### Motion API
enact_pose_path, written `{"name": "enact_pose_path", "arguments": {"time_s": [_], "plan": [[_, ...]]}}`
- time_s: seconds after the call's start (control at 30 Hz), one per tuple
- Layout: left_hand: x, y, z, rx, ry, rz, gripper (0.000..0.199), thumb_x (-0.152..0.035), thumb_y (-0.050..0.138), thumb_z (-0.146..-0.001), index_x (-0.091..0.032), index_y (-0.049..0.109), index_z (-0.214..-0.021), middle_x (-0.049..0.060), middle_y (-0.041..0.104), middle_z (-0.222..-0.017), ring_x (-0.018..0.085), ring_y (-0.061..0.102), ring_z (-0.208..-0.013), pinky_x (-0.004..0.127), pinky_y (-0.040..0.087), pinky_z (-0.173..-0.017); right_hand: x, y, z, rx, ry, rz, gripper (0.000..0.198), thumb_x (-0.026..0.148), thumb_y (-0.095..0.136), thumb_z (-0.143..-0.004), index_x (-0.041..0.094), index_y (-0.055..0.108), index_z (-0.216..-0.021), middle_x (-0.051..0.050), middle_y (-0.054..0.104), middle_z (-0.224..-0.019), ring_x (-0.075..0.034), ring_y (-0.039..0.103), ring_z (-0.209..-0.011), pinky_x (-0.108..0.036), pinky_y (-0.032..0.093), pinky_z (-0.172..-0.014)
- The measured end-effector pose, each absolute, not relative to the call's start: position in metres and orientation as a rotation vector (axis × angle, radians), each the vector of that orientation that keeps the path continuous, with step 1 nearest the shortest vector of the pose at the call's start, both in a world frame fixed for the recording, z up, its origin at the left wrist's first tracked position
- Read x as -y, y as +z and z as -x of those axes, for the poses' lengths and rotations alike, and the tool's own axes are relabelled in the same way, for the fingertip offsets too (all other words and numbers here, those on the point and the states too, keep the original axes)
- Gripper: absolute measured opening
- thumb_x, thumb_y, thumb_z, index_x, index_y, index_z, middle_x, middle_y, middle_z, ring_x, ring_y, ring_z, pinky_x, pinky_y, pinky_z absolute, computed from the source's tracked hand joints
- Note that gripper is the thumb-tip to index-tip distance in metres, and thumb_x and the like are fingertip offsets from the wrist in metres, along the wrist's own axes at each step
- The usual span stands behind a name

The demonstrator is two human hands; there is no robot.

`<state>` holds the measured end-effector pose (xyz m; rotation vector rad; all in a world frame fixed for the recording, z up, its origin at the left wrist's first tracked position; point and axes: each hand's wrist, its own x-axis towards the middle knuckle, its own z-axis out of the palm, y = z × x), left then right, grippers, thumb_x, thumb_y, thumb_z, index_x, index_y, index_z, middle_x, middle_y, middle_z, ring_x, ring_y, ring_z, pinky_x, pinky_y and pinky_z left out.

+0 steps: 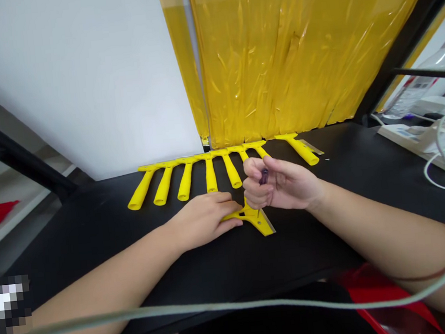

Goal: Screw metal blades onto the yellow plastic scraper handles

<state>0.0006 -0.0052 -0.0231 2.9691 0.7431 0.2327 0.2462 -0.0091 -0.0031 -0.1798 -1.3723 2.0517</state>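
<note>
On the black table lies a yellow scraper (260, 222) with a metal blade along its wide head. My left hand (207, 218) is closed around its handle and holds it flat. Above the scraper head, my right hand (273, 183) grips a screwdriver (263, 176) with a dark purple handle. The thin shaft points down at the scraper's head, near a screw; whether the tip touches is too small to tell. Behind my hands, several yellow scraper handles (185, 182) lie in a row. Another yellow scraper (303, 150) rests to their right, a blade strip beside it.
A white panel (112, 83) and a yellow plastic sheet (274, 51) stand behind the table (201, 274). At the right are a plastic bottle (422, 79) and white power strips (409, 141) with cables. A pale cable (220, 307) hangs across the front, over my forearms.
</note>
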Motion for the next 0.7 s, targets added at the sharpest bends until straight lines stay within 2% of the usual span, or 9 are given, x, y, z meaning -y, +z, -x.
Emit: {"name": "enact_pose_path", "arguments": {"time_s": [0.13,0.4,0.7], "plan": [[0.0062,-0.0212,-0.0018,-0.745,0.221,-2.955,0.029,-0.045,0.055,-0.107,-0.021,0.071,-0.111,0.004,0.067,-0.101,0.019,0.067,-0.089,0.029,0.051,-0.078,0.0099,-0.0065,-0.2446,1.401,2.103,0.148,0.037,0.053,0.057,-0.103,0.021,0.048,-0.088,0.006,0.034,-0.066,-0.012,0.028,-0.059,-0.028,0.031,-0.063],[0.0049,-0.0222,-0.0011,-0.735,0.231,-2.893,0.03,-0.045,0.054,-0.107,-0.025,0.071,-0.121,0.005,0.07,-0.108,0.022,0.069,-0.104,0.033,0.054,-0.095,0.0132,-0.0053,-0.2455,1.439,2.164,0.12,0.031,0.046,0.063,-0.102,0.02,0.049,-0.094,0.004,0.044,-0.074,-0.013,0.038,-0.065,-0.028,0.035,-0.07],[0.003,-0.0246,0.0007,-0.719,0.257,-2.863,0.03,-0.045,0.054,-0.107,-0.028,0.072,-0.123,0.005,0.071,-0.111,0.022,0.069,-0.106,0.034,0.055,-0.097,0.0127,-0.0092,-0.2469,1.49,2.185,-0.005,0.025,0.037,0.063,-0.104,0.02,0.047,-0.096,0.001,0.048,-0.081,-0.013,0.046,-0.073,-0.029,0.036,-0.074]]}}
